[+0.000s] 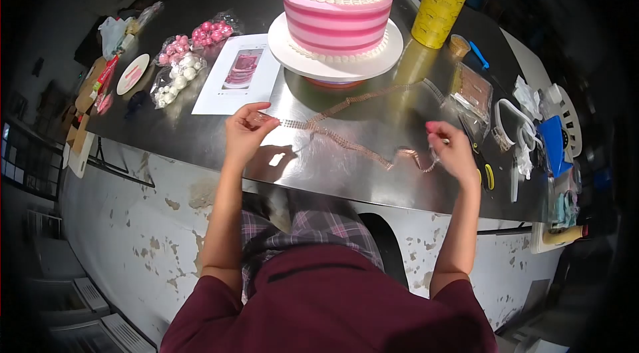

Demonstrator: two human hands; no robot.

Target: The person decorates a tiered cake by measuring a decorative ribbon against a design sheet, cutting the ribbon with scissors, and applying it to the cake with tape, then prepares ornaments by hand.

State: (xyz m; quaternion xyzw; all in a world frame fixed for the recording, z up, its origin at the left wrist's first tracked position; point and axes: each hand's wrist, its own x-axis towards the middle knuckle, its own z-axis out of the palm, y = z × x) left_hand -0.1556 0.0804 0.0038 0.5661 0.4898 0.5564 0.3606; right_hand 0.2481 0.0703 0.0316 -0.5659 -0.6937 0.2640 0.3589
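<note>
A long strip of rose-gold rhinestone ribbon runs loosely across the steel table, curling near its right end. My left hand pinches one end between thumb and fingertips, just above the tabletop. At the right, my right hand is closed, with the curled end of the ribbon reaching up to its fingers. Another length of the strip slants away toward the back right, ending in a silvery piece. Behind the ribbon stands a tiered pink striped cake with white piped borders, on a round white board.
Left of the cake lie a printed sheet, bags of pink balls and white balls, and a small plate. To the right are a yellow roll, a packet, yellow-handled scissors and a white band.
</note>
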